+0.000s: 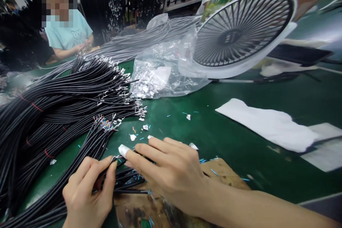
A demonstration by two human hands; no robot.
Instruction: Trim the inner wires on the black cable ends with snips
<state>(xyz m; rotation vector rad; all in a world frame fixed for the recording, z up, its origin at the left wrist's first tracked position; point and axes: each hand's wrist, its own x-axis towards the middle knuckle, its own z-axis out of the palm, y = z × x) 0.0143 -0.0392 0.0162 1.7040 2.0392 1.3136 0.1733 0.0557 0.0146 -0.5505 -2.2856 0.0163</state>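
My left hand [89, 187] is closed, with thumb and forefinger pinching a black cable near its stripped end [115, 157]. Close beside it, my right hand [169, 169] reaches over from the right, its thumb tucked partly under the forefinger. White tape [123, 150] wraps that forefinger's tip, which meets the thin wires at the cable end. Whatever lies between the right fingers is mostly hidden by the hand. Below both hands is a worn wooden board [224, 172] with blue wire scraps on it. More black cables [130, 180] lie beneath the right fingers.
Large bundles of black cables [53, 96] cover the left side. Behind them are grey cables [128, 42] and a clear plastic bag [171, 67] of silvery scraps. A fan [232, 37], white cloth [267, 124] and foil bits [133, 137] occupy the green table [187, 131]. Another person [69, 30] sits opposite.
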